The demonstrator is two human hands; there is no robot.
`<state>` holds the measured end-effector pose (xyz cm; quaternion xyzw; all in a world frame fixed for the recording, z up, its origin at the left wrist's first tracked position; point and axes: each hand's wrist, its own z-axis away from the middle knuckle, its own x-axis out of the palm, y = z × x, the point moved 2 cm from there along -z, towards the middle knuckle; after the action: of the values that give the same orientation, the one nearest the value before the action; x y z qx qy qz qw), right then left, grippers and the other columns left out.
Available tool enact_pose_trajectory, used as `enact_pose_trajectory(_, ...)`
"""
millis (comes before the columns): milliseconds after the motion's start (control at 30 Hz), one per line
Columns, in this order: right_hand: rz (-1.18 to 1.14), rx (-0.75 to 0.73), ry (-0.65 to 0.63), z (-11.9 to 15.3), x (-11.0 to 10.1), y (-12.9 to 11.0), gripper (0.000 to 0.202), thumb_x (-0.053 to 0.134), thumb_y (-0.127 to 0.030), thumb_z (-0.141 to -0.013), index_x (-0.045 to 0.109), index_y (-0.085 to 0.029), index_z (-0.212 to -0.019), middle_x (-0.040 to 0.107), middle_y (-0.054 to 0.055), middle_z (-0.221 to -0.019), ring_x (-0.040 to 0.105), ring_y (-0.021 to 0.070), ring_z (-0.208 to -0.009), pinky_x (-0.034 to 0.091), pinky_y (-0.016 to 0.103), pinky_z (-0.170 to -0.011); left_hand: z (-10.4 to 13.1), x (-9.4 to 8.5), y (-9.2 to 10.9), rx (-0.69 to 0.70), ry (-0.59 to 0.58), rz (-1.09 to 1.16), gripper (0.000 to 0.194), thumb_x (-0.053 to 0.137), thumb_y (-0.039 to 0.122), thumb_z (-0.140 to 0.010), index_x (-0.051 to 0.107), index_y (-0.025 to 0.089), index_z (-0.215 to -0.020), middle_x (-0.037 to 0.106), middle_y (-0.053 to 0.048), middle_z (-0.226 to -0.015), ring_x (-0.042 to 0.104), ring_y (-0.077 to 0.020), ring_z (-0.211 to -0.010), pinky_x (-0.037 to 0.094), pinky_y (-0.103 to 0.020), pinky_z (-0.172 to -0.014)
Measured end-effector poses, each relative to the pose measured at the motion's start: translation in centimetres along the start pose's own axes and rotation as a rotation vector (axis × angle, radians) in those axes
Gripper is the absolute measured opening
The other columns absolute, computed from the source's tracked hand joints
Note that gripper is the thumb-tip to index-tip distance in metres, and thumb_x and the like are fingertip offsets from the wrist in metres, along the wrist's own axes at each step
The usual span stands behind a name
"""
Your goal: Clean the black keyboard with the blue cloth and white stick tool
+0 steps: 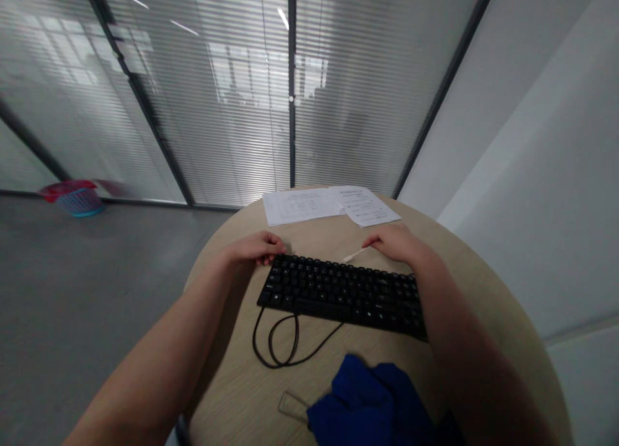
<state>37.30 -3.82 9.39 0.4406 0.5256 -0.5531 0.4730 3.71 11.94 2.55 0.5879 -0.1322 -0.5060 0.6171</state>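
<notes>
A black keyboard (338, 291) lies across the round table, its black cable (285, 362) looped below its near edge. At the keyboard's far left corner is my left hand (261, 246), fingers curled and closed on that corner. My right hand (394, 243) is above the far edge and pinches a thin white cotton swab (355, 254). The swab's tip points left and down, close to the top row of keys; whether it touches them I cannot tell. My right forearm hides the keyboard's right end.
Printed paper sheets (309, 205) lie at the table's far edge. A crumpled blue cloth (367, 401) is at the near side, beside a thin wire loop (293, 406). Glass panels with blinds (232, 111) stand behind the table (227, 394). A red and blue basket (80, 200) sits on the floor at left.
</notes>
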Motion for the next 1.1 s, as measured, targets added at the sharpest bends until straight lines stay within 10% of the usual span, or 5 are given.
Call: enact_pose_trajectory(1100, -0.171, -0.014, -0.143, 1.1, -1.1, 1.3, 0.032, 0.052, -0.022, -0.089, 0.078, -0.026, -0.108, 0.073, 0.000, -0.113, 0.066, 0.0183, -0.105, 0.049, 0.031, -0.099, 0.2, 0.1, 0.3, -0.058, 0.021, 0.003, 0.042, 0.074, 0.058, -0.074, 0.064, 0.017, -0.077, 0.057, 0.000, -0.057, 0.051, -0.0112, -0.048, 0.032, -0.021, -0.041)
